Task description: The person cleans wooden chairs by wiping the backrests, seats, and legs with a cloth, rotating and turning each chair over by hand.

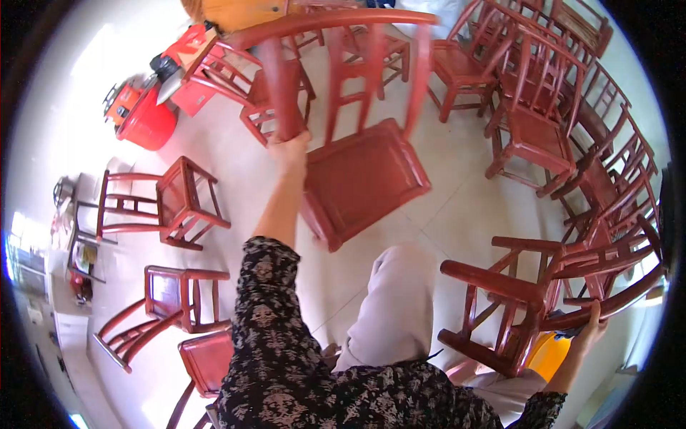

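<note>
My left hand (289, 151) is wrapped round the left back post of a red-brown wooden chair (361, 182), whose seat faces up in front of my knee. That chair's top rail is slightly blurred. Low on the right, my right hand (592, 330) grips the curved back rail of a second wooden chair (500, 282), which is tipped with its legs pointing left. The fingertips of my right hand are partly hidden by the rail.
More wooden chairs stand along the right (539, 136) and on the left (175, 200). A red bucket (148, 125) is at the upper left. Beneath the tipped chair is something yellow (549, 356). Pale floor tiles (436, 207) show between the chairs.
</note>
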